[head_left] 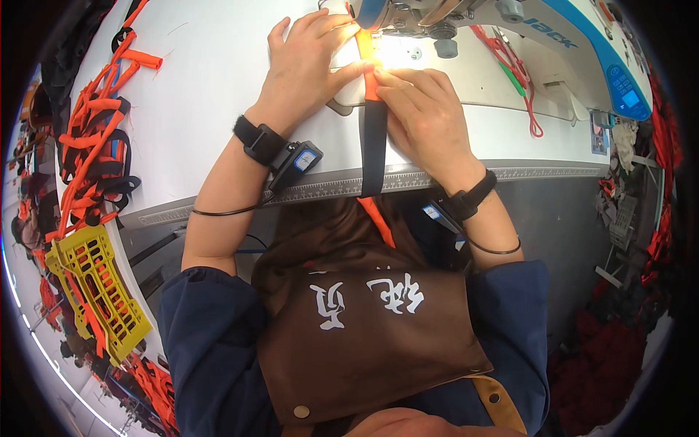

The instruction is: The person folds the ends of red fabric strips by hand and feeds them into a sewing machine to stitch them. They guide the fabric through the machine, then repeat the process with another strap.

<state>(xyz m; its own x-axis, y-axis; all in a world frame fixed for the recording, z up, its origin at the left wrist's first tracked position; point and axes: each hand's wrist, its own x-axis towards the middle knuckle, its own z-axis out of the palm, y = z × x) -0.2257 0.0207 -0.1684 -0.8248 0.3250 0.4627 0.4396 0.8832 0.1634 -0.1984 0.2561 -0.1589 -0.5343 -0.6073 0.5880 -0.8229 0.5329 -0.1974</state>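
Note:
An orange strap (pixel 371 86) lies under the needle area of a sewing machine (pixel 437 22), in the bright lamp light. Toward me it continues as a black strap (pixel 374 146) that hangs over the table edge. My left hand (pixel 309 62) rests on the strap's left side, fingers spread, with the thumb and forefinger touching the orange part. On the other side, my right hand (pixel 426 109) has its thumb and fingers pinched at the strap's right edge. Glare hides the needle and the exact stitching spot.
A ruler strip (pixel 306 191) runs along the table's front edge. Orange and black straps (pixel 95 138) hang at the left, near a yellow plastic rack (pixel 98 291). Red-handled thread snips (pixel 513 69) lie right of the machine head. An orange strip (pixel 377 222) lies across my brown apron (pixel 364 335).

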